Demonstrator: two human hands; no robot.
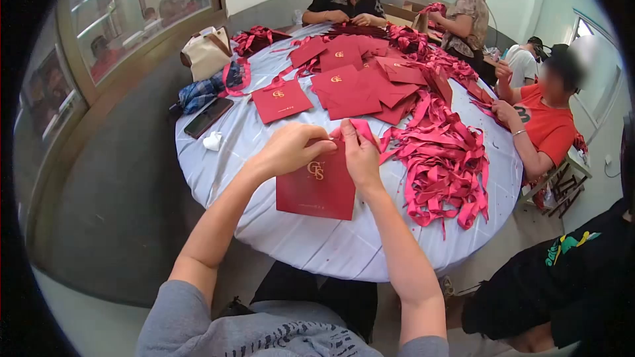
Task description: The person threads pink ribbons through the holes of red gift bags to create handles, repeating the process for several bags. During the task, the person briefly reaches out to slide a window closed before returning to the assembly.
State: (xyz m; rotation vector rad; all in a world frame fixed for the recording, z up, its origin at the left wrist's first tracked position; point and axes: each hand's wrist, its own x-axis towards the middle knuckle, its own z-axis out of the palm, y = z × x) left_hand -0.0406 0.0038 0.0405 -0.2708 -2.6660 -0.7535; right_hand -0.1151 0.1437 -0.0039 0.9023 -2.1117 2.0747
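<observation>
A flat red paper bag (315, 188) with gold lettering hangs upright in front of me, above the near side of the table. My left hand (299, 147) pinches at its top edge, thumb and fingers together. At the top right corner, my right hand (361, 157) grips a pink ribbon (362, 128) close to the bag. The fingers hide where ribbon and bag meet. Right of my hands lies a big heap of loose pink ribbons (444, 168). Beyond them, more red bags (345, 92) are piled flat, with one single bag (281, 100) at their left.
The round table (221, 182) has a white cover. A phone (208, 117), crumpled tissue (212, 141), plaid cloth (200, 94) and cream handbag (207, 55) sit along its left side. Co-workers are at the far side and the right; a person in black stands close at my right.
</observation>
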